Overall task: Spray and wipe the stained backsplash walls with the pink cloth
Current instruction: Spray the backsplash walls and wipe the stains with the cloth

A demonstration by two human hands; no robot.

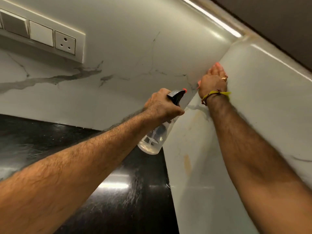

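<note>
Wiping is the step in hand: pink cloth [217,65] peeks from under the right hand [213,80], flat on the corner right of centre, while the left hand [161,105] grips the spray bottle [156,132]; next, I judge, comes the yellowish stain [187,163] lower down.

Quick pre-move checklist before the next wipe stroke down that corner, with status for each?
1. Pink cloth under the right hand, against the wall: ok; only its edges show.
2. Right hand at the corner where the two walls meet: ok.
3. Spray bottle gripped by the left hand: ok.
4. Nozzle aimed toward the corner: ok.
5. Liquid left in the bottle: ok, some in the bottom.
6. Yellowish stains on the side wall below the cloth: not ok, unwiped.
</note>
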